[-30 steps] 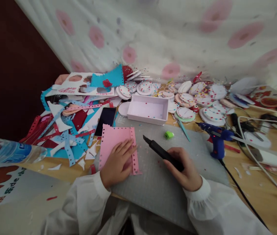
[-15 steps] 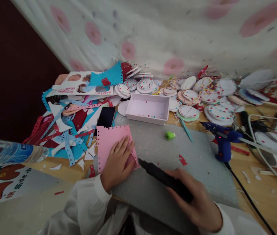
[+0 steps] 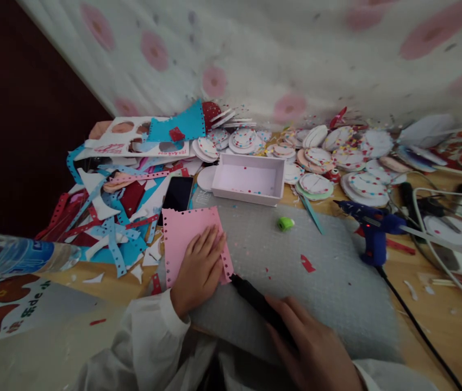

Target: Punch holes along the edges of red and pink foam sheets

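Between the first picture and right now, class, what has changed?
The right hand has come nearer the body, the black cutter now reaching the lower right corner of the pink sheet. The sheet has shifted slightly left, covering more of the phone. Unchanged: the left hand lies on the sheet.

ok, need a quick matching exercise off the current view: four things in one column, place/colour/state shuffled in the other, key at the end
Things:
1. pink sheet
2. black cutter
3. glue gun
4. box

Place, colour or state:
A. blue, well to the right of the box
B. held in the right hand
C. pale and open-topped
D. partly covered by the left hand

Pairs: 1-D, 2-B, 3-A, 4-C
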### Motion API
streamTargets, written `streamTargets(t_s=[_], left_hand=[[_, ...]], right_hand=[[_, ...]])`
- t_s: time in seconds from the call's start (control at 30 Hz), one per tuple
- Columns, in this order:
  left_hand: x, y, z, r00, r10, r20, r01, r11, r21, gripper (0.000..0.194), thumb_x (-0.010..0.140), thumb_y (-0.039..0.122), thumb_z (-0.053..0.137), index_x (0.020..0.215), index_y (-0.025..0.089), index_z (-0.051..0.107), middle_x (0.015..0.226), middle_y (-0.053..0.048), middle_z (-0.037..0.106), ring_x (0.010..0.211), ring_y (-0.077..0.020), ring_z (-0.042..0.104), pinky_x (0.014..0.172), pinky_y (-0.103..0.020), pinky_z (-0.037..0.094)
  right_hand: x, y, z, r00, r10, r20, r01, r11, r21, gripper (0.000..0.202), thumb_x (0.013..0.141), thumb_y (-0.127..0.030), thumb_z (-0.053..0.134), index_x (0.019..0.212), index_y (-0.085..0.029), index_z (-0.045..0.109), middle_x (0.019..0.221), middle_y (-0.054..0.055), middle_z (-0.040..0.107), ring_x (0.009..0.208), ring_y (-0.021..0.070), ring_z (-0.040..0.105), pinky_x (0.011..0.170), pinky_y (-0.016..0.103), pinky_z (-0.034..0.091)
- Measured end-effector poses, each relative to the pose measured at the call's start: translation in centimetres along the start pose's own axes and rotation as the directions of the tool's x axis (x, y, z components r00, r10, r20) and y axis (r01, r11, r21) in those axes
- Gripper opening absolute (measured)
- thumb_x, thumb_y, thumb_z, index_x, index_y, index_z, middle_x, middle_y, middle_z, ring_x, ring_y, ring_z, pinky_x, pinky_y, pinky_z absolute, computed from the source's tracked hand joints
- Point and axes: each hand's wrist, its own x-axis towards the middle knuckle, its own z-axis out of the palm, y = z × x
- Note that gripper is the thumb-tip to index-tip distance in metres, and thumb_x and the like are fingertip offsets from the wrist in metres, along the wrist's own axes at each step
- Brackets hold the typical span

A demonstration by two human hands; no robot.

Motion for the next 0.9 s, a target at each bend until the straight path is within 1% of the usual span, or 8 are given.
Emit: streamTargets(t_s=[0.17, 0.27, 0.37, 0.53, 0.7, 0.9], left_hand=[[0.1, 0.2, 0.4, 1.0, -0.012, -0.003, 0.013, 0.998, 0.068, 0.061, 0.094, 0.034, 0.038, 0.147, 0.008, 0.024, 0.156, -0.013, 0.02, 0.144, -0.0263, 0.015, 0.115, -0.045, 0.017], [0.1, 0.3, 0.7, 1.0, -0.011, 0.006, 0.01, 0.994, 0.105, 0.063, 0.093, 0.034, 0.039, 0.147, 0.007, 0.023, 0.156, -0.014, 0.019, 0.145, -0.0266, 0.013, 0.115, -0.044, 0.015], [0.1, 0.3, 0.7, 1.0, -0.011, 0.011, 0.009, 0.993, 0.12, 0.063, 0.093, 0.033, 0.039, 0.147, 0.007, 0.022, 0.156, -0.014, 0.018, 0.145, -0.0269, 0.012, 0.116, -0.044, 0.014], [0.2, 0.4, 0.5, 1.0, -0.02, 0.018, 0.018, 0.993, 0.113, 0.063, 0.093, 0.034, 0.039, 0.147, 0.007, 0.022, 0.156, -0.014, 0.017, 0.144, -0.0274, 0.013, 0.115, -0.045, 0.015], [0.2, 0.5, 0.5, 1.0, -0.027, 0.009, 0.026, 0.995, 0.099, 0.06, 0.094, 0.032, 0.036, 0.147, 0.007, 0.022, 0.156, -0.013, 0.019, 0.144, -0.027, 0.014, 0.115, -0.045, 0.016], [0.1, 0.4, 0.6, 0.999, -0.028, 0.015, 0.026, 0.993, 0.111, 0.064, 0.092, 0.035, 0.04, 0.148, 0.008, 0.021, 0.156, -0.013, 0.018, 0.144, -0.0281, 0.015, 0.114, -0.046, 0.017]], right_hand=[[-0.4, -0.2, 1.0, 0.999, 0.013, -0.05, -0.015, 0.999, -0.041, 0.031, 0.093, -0.025, 0.04, 0.121, -0.018, 0.049, 0.087, 0.008, 0.067, 0.067, 0.0193, 0.07, 0.055, 0.029, 0.06], [-0.5, -0.3, 1.2, 0.997, 0.011, -0.076, -0.015, 0.999, -0.049, 0.031, 0.094, -0.025, 0.039, 0.121, -0.017, 0.05, 0.087, 0.009, 0.067, 0.068, 0.0186, 0.07, 0.055, 0.027, 0.06], [-0.4, -0.3, 1.3, 0.997, 0.008, -0.079, -0.013, 0.998, -0.061, 0.031, 0.094, -0.025, 0.039, 0.122, -0.017, 0.05, 0.088, 0.009, 0.066, 0.068, 0.0184, 0.069, 0.055, 0.027, 0.06], [0.0, -0.2, 1.5, 0.998, 0.018, -0.067, -0.024, 0.996, -0.091, 0.033, 0.094, -0.025, 0.039, 0.124, -0.017, 0.051, 0.088, 0.009, 0.066, 0.068, 0.0195, 0.069, 0.053, 0.028, 0.059], [0.6, 0.1, 1.4, 0.999, 0.002, -0.04, -0.007, 0.992, -0.126, 0.034, 0.094, -0.025, 0.04, 0.125, -0.014, 0.05, 0.088, 0.01, 0.065, 0.069, 0.0204, 0.068, 0.055, 0.031, 0.059], [0.9, 1.2, 0.2, 0.998, -0.048, 0.046, 0.053, 0.992, -0.119, 0.036, 0.095, -0.025, 0.04, 0.129, -0.017, 0.048, 0.094, 0.01, 0.064, 0.072, 0.0181, 0.067, 0.058, 0.029, 0.058]])
